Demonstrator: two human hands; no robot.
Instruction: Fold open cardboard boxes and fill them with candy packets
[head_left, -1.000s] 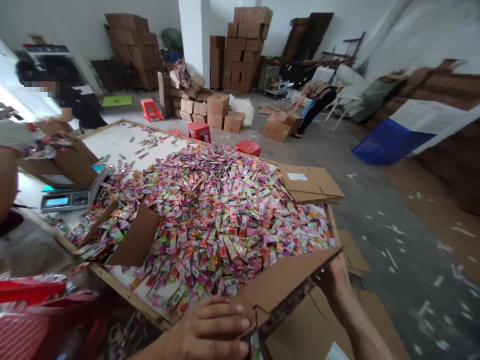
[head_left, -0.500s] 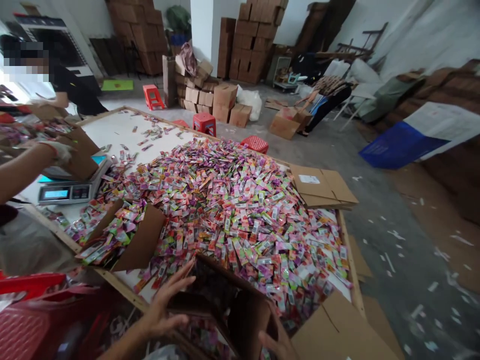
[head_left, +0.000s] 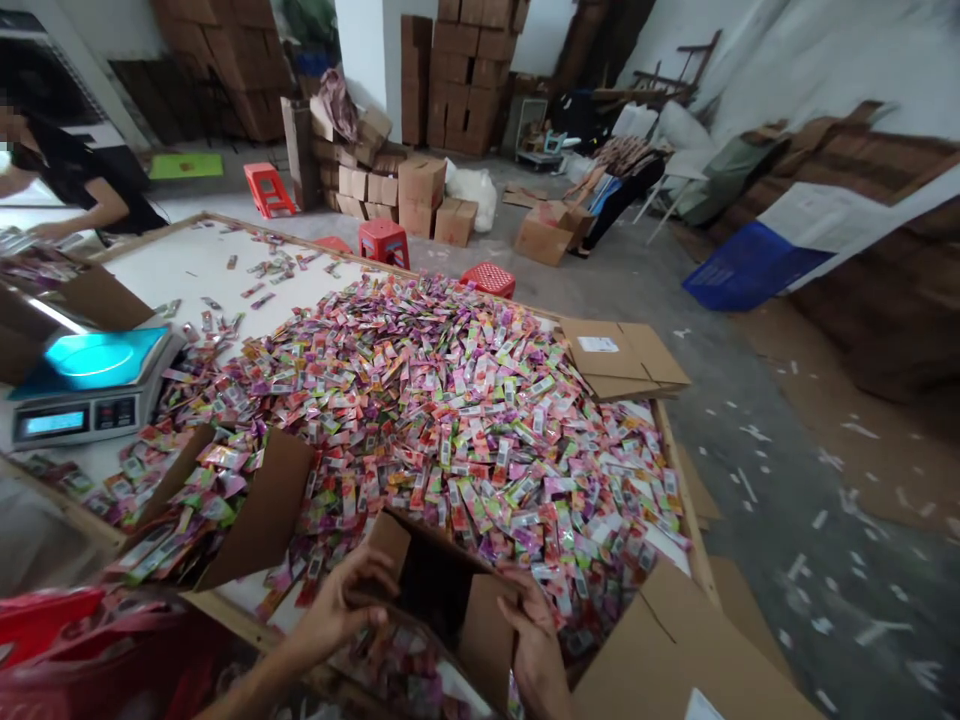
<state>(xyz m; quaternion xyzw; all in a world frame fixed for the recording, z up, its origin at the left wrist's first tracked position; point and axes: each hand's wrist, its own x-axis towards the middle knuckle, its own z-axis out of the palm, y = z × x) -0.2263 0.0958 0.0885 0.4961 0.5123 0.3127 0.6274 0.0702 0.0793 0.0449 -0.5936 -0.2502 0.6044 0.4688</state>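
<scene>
An open cardboard box [head_left: 484,640] tilts at the near edge of the table, its inside dark. My left hand [head_left: 356,600] grips its left flap between thumb and fingers. On the opposite side, my right hand [head_left: 534,625] is closed around the right flap. Beyond and around the box spreads a large heap of small colourful sachets [head_left: 450,400]. To the left, a second cardboard box [head_left: 259,515] lies on the heap, filled with the same sachets.
A digital scale [head_left: 97,385] stands at the left, with a co-worker [head_left: 75,185] behind it. Flattened cartons [head_left: 622,355] lie on the right table edge, more [head_left: 682,650] at near right. Red stools [head_left: 382,243] stand beyond; another person [head_left: 626,170] bends over a carton.
My hands have gone from spread beside the box to gripping its flaps, and the flaps stand more upright. The co-worker's filled box has moved left off the scale. The view has shifted right.
</scene>
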